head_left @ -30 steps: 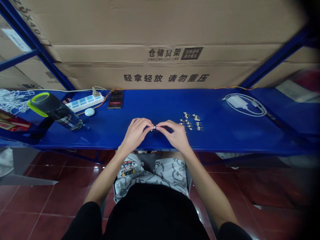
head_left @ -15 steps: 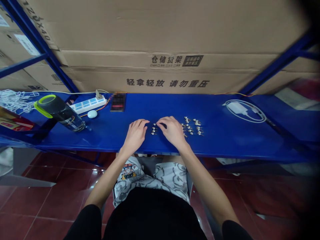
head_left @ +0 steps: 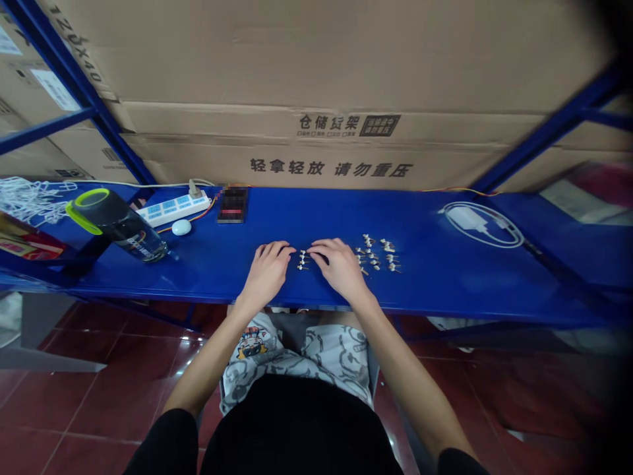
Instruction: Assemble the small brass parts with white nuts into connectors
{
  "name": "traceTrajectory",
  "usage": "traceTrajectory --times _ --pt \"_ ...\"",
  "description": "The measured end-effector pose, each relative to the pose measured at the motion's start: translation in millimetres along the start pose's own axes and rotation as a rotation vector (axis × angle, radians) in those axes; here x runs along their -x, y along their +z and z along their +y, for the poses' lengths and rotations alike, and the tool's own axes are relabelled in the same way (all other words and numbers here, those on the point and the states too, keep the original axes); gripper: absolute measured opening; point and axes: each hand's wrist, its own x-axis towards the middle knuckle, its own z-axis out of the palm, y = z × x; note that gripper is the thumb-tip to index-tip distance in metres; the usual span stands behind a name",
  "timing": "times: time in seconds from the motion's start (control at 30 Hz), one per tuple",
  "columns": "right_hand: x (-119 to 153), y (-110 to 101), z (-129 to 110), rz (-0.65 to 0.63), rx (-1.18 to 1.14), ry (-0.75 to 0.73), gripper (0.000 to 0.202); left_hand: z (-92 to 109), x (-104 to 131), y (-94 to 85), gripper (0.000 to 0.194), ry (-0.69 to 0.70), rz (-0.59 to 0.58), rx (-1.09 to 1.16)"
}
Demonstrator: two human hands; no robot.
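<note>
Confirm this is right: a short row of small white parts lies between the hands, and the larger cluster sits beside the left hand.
Not quite: in the head view, the larger cluster sits beside the right hand, not the left hand. The short row does lie between them.

On the blue tabletop [head_left: 435, 270], a short column of small white pieces [head_left: 302, 260] lies between the left hand [head_left: 268, 269] and right hand [head_left: 339, 265], with similar pieces [head_left: 368, 243] grouped beside the latter and a dark bottle [head_left: 126, 227] near a white power strip [head_left: 173, 210].
</note>
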Motion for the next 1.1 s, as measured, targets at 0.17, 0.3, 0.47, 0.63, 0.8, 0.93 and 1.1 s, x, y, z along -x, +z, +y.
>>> traceTrajectory --times 0.17,0.3,0.47,0.63,0.8,0.93,1.1 --pt "3.7 -7.8 -7.0 -0.053 0.08 0.009 0.027 1.4 1.1 -5.6 0.034 0.008 -0.056 -0.089" --pt "13.3 -13.3 -12.9 -0.111 0.104 0.013 0.037 -0.7 2.7 -7.9 0.033 0.018 -0.09 -0.089" --pt "23.4 -9.2 -14.5 -0.112 0.132 0.052 0.046 -0.9 3.7 -6.8 0.036 -0.028 -0.077 -0.049" --pt "24.0 -6.0 -15.2 -0.104 0.135 0.052 0.049 -1.4 3.5 -4.0 0.039 -0.047 -0.095 -0.068" --pt "23.6 -8.6 -13.4 -0.133 0.121 0.028 0.05 -2.5 3.4 -4.0 0.04 -0.05 -0.098 -0.07" --pt "24.4 -11.3 -11.5 -0.159 0.125 -0.015 0.051 -2.7 3.5 -6.2 0.04 -0.042 -0.105 -0.058" --pt "25.0 -12.6 -12.6 -0.133 0.137 -0.018 0.05 -2.9 2.9 -7.6 0.041 -0.039 -0.103 -0.066"
